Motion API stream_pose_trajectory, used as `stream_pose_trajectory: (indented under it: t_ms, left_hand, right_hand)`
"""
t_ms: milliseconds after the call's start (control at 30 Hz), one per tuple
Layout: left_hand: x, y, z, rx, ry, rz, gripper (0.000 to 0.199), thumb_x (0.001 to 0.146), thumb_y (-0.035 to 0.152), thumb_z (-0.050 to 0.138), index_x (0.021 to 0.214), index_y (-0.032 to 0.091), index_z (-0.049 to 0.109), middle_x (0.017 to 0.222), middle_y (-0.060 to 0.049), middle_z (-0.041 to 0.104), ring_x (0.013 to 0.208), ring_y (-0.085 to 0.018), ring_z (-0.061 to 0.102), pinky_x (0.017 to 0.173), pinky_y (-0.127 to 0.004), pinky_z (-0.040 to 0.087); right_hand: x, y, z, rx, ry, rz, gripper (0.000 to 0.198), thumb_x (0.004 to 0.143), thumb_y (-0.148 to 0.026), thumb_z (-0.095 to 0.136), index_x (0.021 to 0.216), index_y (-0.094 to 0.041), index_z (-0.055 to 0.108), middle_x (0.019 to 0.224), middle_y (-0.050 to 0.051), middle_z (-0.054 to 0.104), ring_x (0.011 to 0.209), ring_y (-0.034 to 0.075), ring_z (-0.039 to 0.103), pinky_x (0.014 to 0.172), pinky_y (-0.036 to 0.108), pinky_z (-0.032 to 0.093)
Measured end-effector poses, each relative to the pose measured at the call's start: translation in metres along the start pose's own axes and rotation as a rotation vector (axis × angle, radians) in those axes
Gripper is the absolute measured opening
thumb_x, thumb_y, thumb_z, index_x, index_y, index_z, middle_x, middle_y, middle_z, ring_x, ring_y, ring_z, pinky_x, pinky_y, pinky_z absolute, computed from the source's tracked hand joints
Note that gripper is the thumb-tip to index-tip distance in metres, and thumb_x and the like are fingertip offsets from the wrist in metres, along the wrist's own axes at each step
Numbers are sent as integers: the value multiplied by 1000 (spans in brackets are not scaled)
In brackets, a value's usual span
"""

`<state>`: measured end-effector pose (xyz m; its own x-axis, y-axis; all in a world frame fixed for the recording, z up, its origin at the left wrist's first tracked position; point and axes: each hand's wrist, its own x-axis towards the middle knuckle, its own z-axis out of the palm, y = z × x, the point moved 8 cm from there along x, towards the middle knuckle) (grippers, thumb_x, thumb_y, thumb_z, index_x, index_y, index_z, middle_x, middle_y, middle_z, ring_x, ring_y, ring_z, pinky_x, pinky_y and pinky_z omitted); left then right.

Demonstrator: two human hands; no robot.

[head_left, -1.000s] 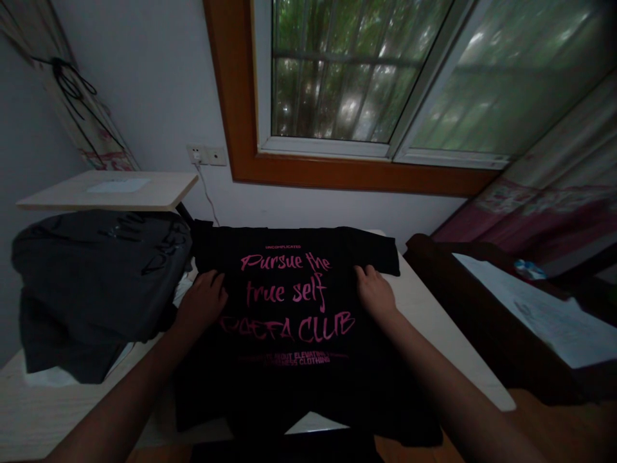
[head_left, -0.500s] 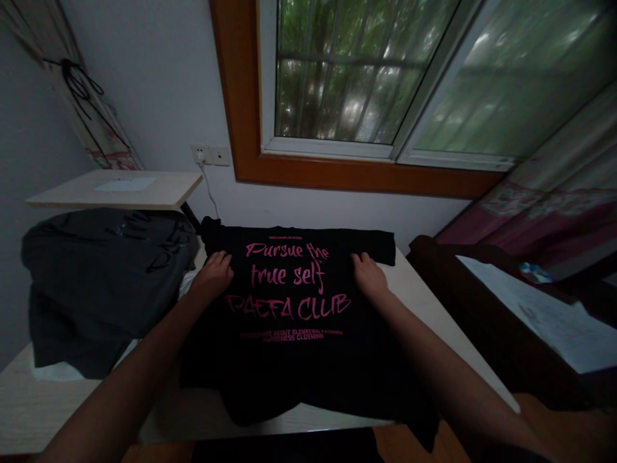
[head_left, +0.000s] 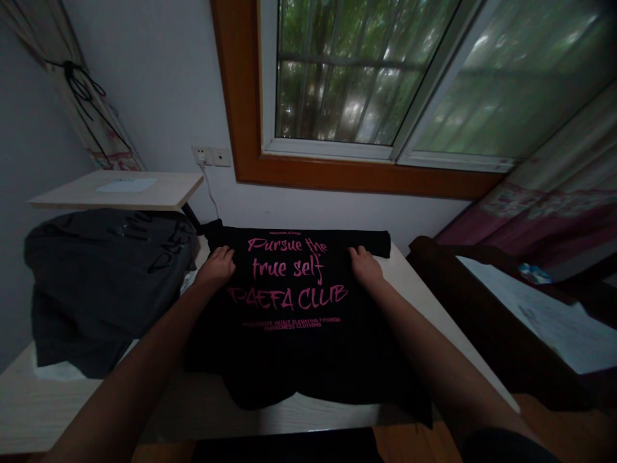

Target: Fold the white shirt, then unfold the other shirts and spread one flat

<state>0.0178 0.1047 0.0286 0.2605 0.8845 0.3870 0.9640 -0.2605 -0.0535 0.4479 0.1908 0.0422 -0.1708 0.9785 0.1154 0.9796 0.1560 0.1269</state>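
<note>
A black T-shirt (head_left: 289,354) with pink lettering lies spread on the pale wooden table (head_left: 279,421). Its top edge lies towards the wall, and its lower right corner hangs past the table's front edge. My left hand (head_left: 220,265) is closed on the cloth left of the lettering, fingers curled. On the other side, my right hand (head_left: 365,263) grips the shirt just below the right sleeve. Both hands are about level with the second line of print. The fingertips are dark and partly hard to make out against the black cloth.
A dark grey printed garment (head_left: 106,289) is heaped on the table's left, under a small raised wooden shelf (head_left: 173,193) bearing a paper. A cable runs to the wall socket (head_left: 201,155). Right of the table, a brown padded piece of furniture (head_left: 463,308) holds a pale sheet.
The T-shirt has slid a little away from me, towards the wall, and its lower hem has moved up. Both hands have shifted slightly with it, drawing marginally closer together.
</note>
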Motion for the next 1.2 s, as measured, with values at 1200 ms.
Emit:
stream_pose_trajectory:
  t_ms: [1200]
  left_hand:
    - [-50, 31, -8, -36, -58, -26, 48, 93, 18, 40, 137, 10, 56, 143, -17, 54, 136, -32, 48, 117, -49, 37]
  right_hand:
    - [-68, -7, -2, 27, -20, 67, 43, 102, -19, 34, 144, -23, 43, 122, 15, 55, 95, 23, 65, 72, 30, 45]
